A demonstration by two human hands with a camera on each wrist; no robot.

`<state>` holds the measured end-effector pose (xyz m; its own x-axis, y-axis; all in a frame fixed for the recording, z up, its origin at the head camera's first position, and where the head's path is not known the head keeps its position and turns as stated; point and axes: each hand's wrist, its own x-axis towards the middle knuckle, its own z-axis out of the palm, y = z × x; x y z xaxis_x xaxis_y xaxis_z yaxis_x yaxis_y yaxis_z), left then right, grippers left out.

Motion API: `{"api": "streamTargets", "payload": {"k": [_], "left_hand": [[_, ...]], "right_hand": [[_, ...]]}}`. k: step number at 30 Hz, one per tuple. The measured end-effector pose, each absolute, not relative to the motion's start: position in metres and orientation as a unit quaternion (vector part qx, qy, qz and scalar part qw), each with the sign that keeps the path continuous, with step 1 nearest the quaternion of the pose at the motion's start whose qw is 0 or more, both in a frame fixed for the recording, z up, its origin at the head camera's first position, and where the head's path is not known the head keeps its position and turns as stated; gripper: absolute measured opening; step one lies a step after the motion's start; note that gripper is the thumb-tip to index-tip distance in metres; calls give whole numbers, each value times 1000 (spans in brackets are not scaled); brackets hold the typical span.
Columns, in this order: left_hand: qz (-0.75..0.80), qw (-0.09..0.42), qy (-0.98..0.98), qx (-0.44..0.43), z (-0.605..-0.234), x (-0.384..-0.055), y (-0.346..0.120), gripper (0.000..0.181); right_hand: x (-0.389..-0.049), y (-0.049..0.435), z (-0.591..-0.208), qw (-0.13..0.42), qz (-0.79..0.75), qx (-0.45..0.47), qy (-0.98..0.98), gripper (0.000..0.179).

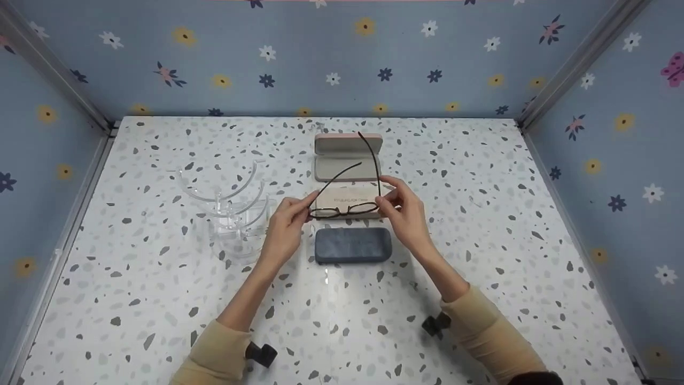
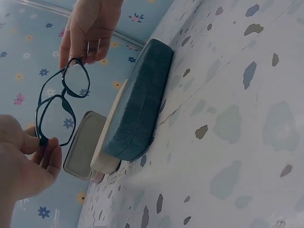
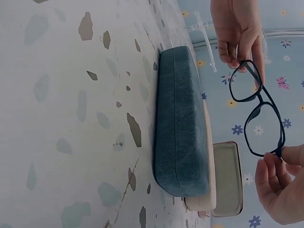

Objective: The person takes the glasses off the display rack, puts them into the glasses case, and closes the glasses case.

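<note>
A pair of dark-framed eyeglasses (image 1: 344,212) is held up above the table, its temples unfolded and pointing to the back. My left hand (image 1: 285,230) pinches the frame at its left hinge corner. On the other side my right hand (image 1: 407,216) pinches the right hinge corner between thumb and fingers. Behind and under the eyeglasses lies a closed cream glasses case (image 1: 347,197). Nearer to me is a closed dark blue glasses case (image 1: 353,245). Farther back stands an open case (image 1: 346,168) with a pinkish rim and grey lining; one temple crosses in front of it.
Left of my left hand stands a clear acrylic rack (image 1: 230,214) with curved arms. The speckled white table (image 1: 481,240) is bounded by flowered blue panels (image 1: 299,53) at the back and sides.
</note>
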<state>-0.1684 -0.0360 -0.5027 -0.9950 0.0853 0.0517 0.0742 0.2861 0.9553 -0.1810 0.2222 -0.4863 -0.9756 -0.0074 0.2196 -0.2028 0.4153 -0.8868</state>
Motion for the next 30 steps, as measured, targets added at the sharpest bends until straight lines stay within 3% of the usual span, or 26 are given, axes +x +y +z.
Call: {"api": "streamTargets", "payload": {"k": [3, 9, 18, 26, 30], "left_hand": [[609, 10, 791, 56, -503, -169, -37, 38], [642, -10, 764, 71, -508, -170, -38, 53], [645, -77, 756, 77, -513, -175, -37, 40], [649, -90, 752, 68, -515, -176, -37, 27], [656, -86, 747, 62, -513, -178, -35, 28]], "right_hand": [[-182, 222, -486, 96, 536, 60, -836, 42], [-182, 222, -485, 98, 553, 59, -825, 46], [-181, 217, -479, 95, 554, 44, -826, 43], [-183, 223, -483, 38, 527, 74, -846, 63], [-184, 227, -483, 30, 512, 98, -853, 61]]}}
